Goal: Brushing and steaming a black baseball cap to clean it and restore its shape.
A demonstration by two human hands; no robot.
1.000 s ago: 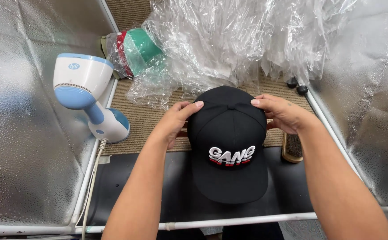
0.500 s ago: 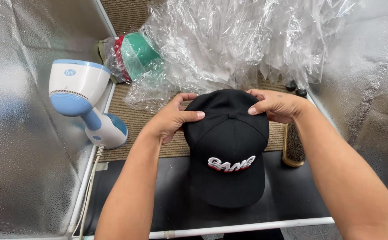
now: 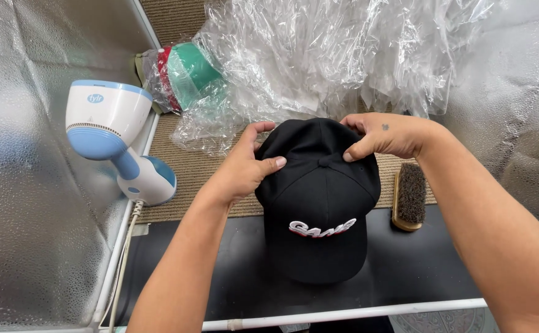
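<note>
Black cap [image 3: 319, 197] sits right of the handheld steamer [image 3: 118, 145], brim pointing toward the wearer. Left hand [image 3: 248, 166] and right hand [image 3: 383, 134] both pinch its crown from either side, about equally close.

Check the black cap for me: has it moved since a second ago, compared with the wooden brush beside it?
Yes. The black cap has turned a little: its brim now points straight toward the camera instead of angling right, toward the wooden brush. Both hands grip its crown.
</note>
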